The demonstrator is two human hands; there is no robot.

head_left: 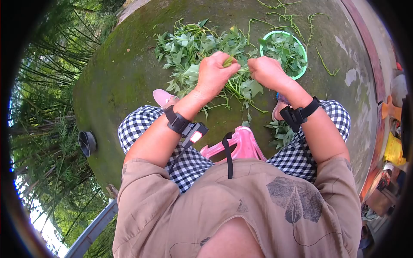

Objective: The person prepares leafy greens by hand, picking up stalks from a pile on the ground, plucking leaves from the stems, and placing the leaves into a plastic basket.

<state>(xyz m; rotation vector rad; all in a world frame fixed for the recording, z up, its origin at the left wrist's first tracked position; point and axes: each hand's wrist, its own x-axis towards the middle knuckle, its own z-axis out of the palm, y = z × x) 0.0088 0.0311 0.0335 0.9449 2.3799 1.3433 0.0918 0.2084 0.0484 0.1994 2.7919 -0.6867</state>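
Observation:
Over a heap of leafy green vines (187, 45) on the mossy ground, my left hand (216, 74) is closed, with green stems showing between its thumb and fingers. Just to its right, my right hand (267, 72) is pinched closed above the heap's right side; what its fingers hold is too small to make out. A round basket with a pale green rim (306, 58), filled with picked leaves (284, 49), stands directly beyond my right hand. The two hands are slightly apart.
Bare long stems (282, 17) lie at the top and right. A pink plastic stool (245, 139) is between my knees, with more leaves (282, 134) near my right foot. A dark pot (87, 143) stands at the left by bamboo; assorted items lie far right.

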